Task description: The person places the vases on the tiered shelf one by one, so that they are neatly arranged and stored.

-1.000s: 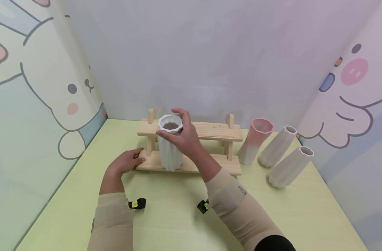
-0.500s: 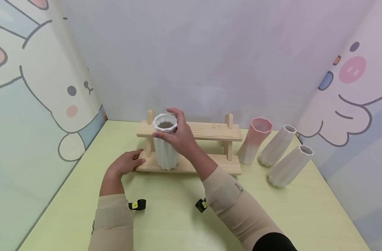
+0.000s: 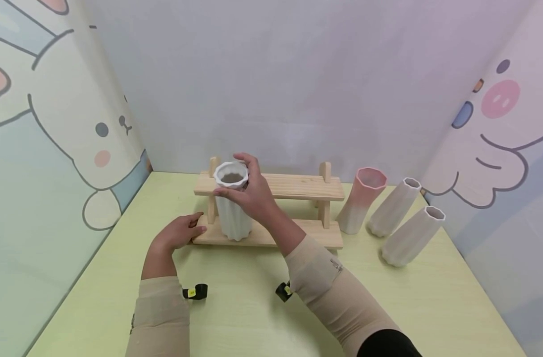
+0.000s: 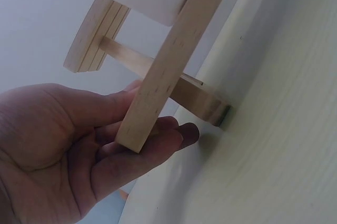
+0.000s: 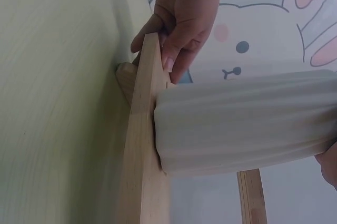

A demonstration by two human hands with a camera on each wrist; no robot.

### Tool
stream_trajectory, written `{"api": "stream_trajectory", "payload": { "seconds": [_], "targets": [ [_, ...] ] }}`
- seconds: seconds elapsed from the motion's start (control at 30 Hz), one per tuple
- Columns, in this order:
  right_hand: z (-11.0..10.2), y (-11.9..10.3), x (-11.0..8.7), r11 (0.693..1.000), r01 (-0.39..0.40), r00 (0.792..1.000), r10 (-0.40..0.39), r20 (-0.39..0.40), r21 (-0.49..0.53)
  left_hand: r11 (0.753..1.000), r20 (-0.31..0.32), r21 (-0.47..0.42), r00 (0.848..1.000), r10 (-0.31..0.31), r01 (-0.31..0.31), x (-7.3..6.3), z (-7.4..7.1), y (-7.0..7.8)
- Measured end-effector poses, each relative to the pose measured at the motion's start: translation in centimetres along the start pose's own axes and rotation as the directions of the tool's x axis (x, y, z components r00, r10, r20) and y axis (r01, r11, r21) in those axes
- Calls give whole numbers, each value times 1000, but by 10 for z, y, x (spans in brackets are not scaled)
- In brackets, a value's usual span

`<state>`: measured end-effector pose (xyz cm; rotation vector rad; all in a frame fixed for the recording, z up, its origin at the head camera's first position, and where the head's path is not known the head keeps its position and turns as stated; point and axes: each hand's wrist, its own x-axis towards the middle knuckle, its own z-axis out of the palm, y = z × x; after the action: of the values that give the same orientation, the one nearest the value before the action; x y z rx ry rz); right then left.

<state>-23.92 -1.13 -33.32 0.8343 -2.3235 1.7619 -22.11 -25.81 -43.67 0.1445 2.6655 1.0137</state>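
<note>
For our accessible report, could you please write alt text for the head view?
A person's right hand holds a white vase on the lower shelf of a wooden stand; the left hand grips that shelf's end. Three more vases, one pink-topped, stand to the right.

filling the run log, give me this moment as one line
right hand grips white vase near rim, base against lower shelf | left hand holds shelf's left end | pink-topped vase, two more white vases on table

Booth-type setup — tbl (image 3: 236, 317) w/ cartoon bunny wall (image 3: 71, 121), pig wall (image 3: 501, 99).
</note>
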Motion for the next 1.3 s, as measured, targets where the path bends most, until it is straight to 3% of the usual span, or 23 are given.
{"api": "stream_trajectory", "payload": {
  "seconds": [0.73, 1.3],
  "targets": [
    [8, 3, 7, 1000, -2, 1000, 3, 14, -30, 1000, -7, 7, 1000, 10, -10, -2, -1, 4],
    [17, 18, 7, 998, 48, 999, -48, -13, 28, 999, -11, 23, 1000, 23, -23, -4, 0, 7]
  ]
}}
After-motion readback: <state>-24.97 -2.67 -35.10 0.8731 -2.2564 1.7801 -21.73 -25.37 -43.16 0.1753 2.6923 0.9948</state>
